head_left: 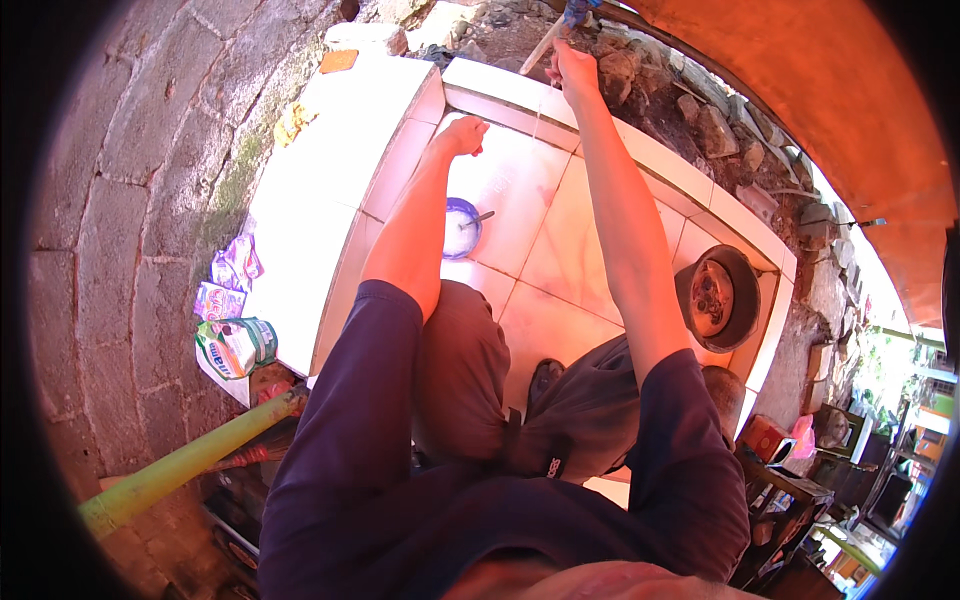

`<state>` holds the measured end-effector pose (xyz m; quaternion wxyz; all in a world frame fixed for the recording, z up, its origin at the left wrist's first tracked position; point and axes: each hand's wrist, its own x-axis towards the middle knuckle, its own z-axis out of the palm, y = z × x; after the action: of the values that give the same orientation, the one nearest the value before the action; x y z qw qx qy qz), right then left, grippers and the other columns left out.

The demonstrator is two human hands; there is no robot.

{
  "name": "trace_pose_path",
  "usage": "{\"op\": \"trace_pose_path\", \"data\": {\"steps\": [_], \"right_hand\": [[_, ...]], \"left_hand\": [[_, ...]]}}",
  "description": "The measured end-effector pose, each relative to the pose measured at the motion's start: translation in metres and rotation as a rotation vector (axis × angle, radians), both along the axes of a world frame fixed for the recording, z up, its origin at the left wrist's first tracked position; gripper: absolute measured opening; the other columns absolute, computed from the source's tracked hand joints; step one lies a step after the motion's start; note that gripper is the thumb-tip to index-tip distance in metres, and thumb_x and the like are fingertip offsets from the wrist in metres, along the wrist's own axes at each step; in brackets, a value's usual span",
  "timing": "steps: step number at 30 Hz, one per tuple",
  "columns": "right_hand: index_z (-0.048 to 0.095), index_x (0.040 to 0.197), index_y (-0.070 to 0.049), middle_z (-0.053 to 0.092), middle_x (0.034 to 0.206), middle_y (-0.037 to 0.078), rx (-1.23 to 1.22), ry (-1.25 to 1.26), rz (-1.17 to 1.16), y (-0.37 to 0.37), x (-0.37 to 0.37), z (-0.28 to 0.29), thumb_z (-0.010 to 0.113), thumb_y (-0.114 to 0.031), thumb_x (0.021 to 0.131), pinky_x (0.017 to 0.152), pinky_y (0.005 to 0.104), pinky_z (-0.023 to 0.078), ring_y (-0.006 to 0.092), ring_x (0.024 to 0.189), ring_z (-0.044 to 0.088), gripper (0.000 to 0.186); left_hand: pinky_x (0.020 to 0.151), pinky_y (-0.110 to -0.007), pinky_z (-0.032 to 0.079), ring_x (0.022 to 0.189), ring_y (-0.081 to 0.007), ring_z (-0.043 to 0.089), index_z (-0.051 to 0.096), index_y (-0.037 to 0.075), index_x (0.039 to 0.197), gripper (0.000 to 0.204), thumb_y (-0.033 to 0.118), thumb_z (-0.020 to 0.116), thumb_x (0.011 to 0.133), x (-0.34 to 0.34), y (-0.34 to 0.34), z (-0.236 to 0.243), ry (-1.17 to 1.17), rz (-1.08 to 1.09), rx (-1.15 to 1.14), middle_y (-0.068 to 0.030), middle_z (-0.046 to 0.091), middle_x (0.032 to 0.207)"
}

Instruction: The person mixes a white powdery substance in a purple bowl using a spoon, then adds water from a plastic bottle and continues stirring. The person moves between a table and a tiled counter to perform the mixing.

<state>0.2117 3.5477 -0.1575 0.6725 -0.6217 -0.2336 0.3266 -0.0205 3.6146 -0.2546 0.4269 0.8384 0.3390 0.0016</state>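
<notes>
My right hand (576, 70) is raised at the top, fingers bent beside a pale pipe (540, 50) with a blue fitting (576, 12); what they grip is unclear. A thin pale streak shows below it. My left hand (464, 135), lower and left, has curled fingers over the white tiled basin (560, 210); any contents are hidden. Below that hand sits a blue-rimmed bowl (457, 228) with white contents and a handled utensil.
A dark round tub (709, 296) with brownish contents stands at the right. On the left ledge (320, 170) lie purple packets (232, 270), a green-white bag (232, 348) and yellow cloth (292, 122). A green pole (170, 468) crosses lower left; an orange awning (820, 120) overhangs upper right.
</notes>
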Motion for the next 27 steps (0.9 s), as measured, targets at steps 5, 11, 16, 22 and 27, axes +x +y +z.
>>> {"op": "trace_pose_path", "data": {"steps": [5,11,16,22,27], "right_hand": [[0.055,0.099,0.000,0.031,0.058,-0.002,0.083,-0.039,0.161,0.011,-0.003,-0.030,0.049,-0.021,0.105,0.044,0.0311,0.029,0.0088,0.046,0.032,0.023],[0.071,0.063,-0.003,0.066,0.061,0.008,-0.438,-0.952,0.578,-0.034,-0.058,-0.086,0.067,-0.051,0.091,0.064,0.0365,0.054,0.0203,0.061,0.067,0.056],[0.052,0.134,-0.005,0.032,0.155,0.028,-0.737,-0.840,0.751,-0.101,-0.164,-0.185,0.064,-0.019,0.083,0.103,0.0628,0.042,0.0448,0.133,0.046,0.055],[0.044,0.143,-0.001,0.037,0.151,0.028,-0.588,-1.210,0.551,-0.160,-0.231,-0.213,0.060,-0.009,0.086,0.116,0.0649,0.023,0.0429,0.146,0.030,0.059],[0.054,0.130,-0.001,0.048,0.143,0.024,-0.495,-1.286,0.440,-0.147,-0.232,-0.195,0.058,-0.010,0.089,0.114,0.0638,0.027,0.0398,0.143,0.037,0.042]], "left_hand": [[0.066,-0.036,0.057,0.064,-0.0215,0.070,0.067,-0.003,0.078,0.056,0.040,0.044,0.105,-0.064,0.036,-0.027,0.354,-0.072,0.019,-0.0132,0.072,0.074],[0.074,-0.037,0.053,0.083,-0.0250,0.069,0.069,0.004,0.096,0.014,0.005,0.060,0.085,-0.176,-0.061,-0.141,-0.066,0.119,-0.040,-0.0160,0.070,0.085],[0.085,-0.044,0.049,0.096,-0.0347,0.061,0.067,0.003,0.100,0.015,0.004,0.062,0.085,-0.182,-0.154,-0.151,-0.201,0.208,0.368,-0.0140,0.062,0.099],[0.095,-0.049,0.041,0.109,-0.0376,0.052,0.060,0.006,0.121,0.036,0.007,0.063,0.085,-0.167,-0.189,-0.136,-0.237,0.738,0.612,-0.0154,0.056,0.117],[0.073,-0.040,0.050,0.091,-0.0256,0.061,0.054,0.003,0.119,0.027,0.019,0.058,0.098,-0.206,-0.201,-0.202,-0.320,1.165,0.307,-0.0150,0.059,0.106]]}}
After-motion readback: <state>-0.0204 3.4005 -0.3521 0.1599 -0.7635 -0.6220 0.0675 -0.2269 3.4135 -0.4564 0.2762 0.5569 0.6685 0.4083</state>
